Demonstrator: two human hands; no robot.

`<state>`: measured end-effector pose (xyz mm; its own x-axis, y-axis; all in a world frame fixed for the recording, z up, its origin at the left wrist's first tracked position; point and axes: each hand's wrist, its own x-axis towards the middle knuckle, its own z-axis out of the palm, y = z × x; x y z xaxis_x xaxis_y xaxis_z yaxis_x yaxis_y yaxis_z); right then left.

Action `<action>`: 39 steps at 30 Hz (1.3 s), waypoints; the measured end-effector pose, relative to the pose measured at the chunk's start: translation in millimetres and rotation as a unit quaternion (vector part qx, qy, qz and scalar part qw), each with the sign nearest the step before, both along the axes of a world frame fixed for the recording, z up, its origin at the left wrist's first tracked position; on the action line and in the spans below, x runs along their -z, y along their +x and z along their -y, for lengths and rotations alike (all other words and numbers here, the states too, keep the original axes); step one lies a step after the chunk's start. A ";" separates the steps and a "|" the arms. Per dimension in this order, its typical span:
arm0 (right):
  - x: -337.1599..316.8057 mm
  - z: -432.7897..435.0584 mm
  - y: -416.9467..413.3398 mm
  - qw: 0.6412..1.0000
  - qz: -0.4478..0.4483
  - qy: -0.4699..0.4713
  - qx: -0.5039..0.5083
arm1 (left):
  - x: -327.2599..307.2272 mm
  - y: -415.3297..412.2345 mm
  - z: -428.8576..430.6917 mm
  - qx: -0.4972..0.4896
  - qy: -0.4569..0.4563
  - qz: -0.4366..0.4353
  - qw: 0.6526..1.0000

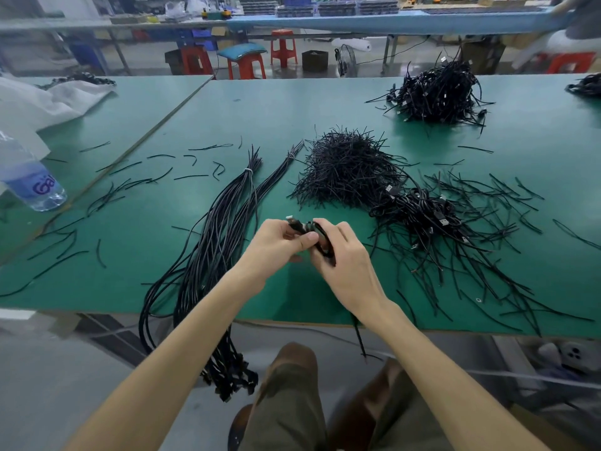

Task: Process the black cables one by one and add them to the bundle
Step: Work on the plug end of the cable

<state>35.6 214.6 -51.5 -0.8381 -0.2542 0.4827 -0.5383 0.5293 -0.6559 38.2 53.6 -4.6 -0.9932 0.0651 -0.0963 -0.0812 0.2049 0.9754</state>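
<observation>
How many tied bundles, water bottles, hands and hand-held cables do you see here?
Tied bundles: 2 (thick bundle, thin bundle)
Water bottle: 1
Hands: 2 (left hand, right hand)
Held cable: 1
Total: 6

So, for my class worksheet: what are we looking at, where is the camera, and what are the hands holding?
No machine here: one picture from a camera worn on a person's head, looking down at their bare hands. The left hand and right hand together hold one small coiled black cable, fingers curled round it. On the green table lie a long tied bundle of cables hanging over the front edge, a pile of short black strands, a heap of coiled cables to the right, and a water bottle at far left.
</observation>
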 end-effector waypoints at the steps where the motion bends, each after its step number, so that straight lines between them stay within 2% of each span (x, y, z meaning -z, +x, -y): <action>1: -0.3 -0.7 -0.4 1.000 0.000 0.008 0.002 | 2.8 0.3 1.2 -0.021 0.005 -0.001 1.000; 3: -0.9 -1.0 0.1 0.999 0.006 0.036 -0.013 | 7.1 1.9 5.9 -0.033 0.031 0.016 0.999; 10: -2.4 -0.3 1.9 0.992 0.010 0.118 -0.053 | 10.7 3.2 26.5 0.012 0.019 0.043 0.999; 18: -2.0 0.8 -5.1 0.991 0.135 0.006 -0.025 | 14.6 2.3 29.6 0.002 0.019 0.018 1.000; 24: -3.6 1.4 -0.6 0.990 0.130 0.045 -0.043 | 13.5 -0.6 31.6 0.011 -0.004 0.017 1.000; 26: -4.6 1.2 -0.7 0.988 0.133 0.055 -0.050 | 13.7 -4.2 34.2 0.033 -0.084 -0.028 0.996; 29: -3.0 1.0 -1.7 0.988 0.123 0.078 -0.051 | 15.7 -4.7 32.9 0.081 -0.275 -0.129 0.949; 33: -3.8 -0.6 -3.7 0.987 0.154 0.014 -0.046 | 26.8 3.1 24.3 0.162 -0.438 -0.270 0.842; 39: -6.3 -2.2 -7.3 0.979 0.190 -0.068 -0.037 | 32.0 4.1 24.5 0.164 -0.505 -0.340 0.777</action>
<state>28.3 216.8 -45.2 -0.9456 -0.2758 0.1724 -0.2746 0.3930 -0.8776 42.3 29.1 -36.6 -0.7833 0.5567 0.2765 0.5995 0.7942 0.0991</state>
